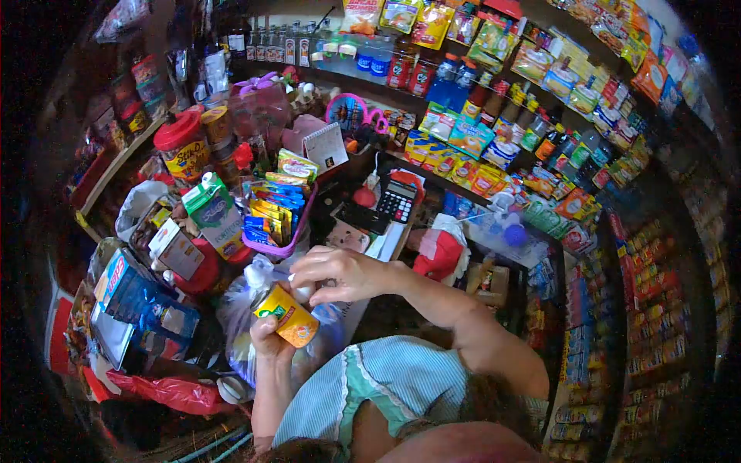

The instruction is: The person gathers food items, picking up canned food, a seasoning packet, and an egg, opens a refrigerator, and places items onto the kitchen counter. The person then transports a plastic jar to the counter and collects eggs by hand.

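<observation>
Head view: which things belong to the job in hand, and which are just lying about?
Seemingly in the job:
- yellow container, held by the left hand
- right hand, close by it, fingers bent

Just lying about:
- purple basket of packets
- calculator
- calendar
- red-lidded jar

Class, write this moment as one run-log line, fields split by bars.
left hand: gripping yellow container | right hand: beside it, contact unclear | nearby: purple basket holding packets
</observation>
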Available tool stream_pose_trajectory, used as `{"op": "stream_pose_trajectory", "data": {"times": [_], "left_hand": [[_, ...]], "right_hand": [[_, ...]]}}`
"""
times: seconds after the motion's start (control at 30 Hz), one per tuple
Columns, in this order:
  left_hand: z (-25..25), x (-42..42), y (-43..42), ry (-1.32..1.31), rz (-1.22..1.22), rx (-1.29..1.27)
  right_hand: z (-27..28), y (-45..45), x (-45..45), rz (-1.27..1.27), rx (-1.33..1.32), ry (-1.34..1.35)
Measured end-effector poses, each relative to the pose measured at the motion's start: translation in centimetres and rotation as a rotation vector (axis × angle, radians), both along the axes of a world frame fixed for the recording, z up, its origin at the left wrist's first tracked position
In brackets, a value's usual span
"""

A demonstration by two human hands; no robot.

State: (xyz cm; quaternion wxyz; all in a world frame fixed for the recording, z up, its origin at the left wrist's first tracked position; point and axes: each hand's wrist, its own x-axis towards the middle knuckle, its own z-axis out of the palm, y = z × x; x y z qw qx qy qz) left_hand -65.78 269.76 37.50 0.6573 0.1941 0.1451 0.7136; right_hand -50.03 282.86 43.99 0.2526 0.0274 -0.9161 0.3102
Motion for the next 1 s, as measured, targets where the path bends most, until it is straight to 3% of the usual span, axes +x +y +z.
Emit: {"op": "stream_pose_trajectory", "data": {"times": [0.3, 0.5, 0.77, 1.0], "left_hand": [[-0.4, 1.1, -2.2, 0.031, -0.014, -0.04], [-0.8, 0.9, -3.6, 0.199, 0.044, -0.173], [0.0, 1.3, -5.0, 0.273, 0.014, -0.093], [0.7, 2.4, -5.6, 0.287, 0.168, -0.134]], "right_hand": [[-0.9, -2.2, 1.5, 0.055, 0.027, -0.028], [-1.2, -3.4, 2.8, 0.016, 0.025, -0.087], [-2.2, -3.3, 5.1, -0.05, -0.042, -0.143], [-2.5, -0.6, 6.3, 0.003, -0.038, -0.261]]}}
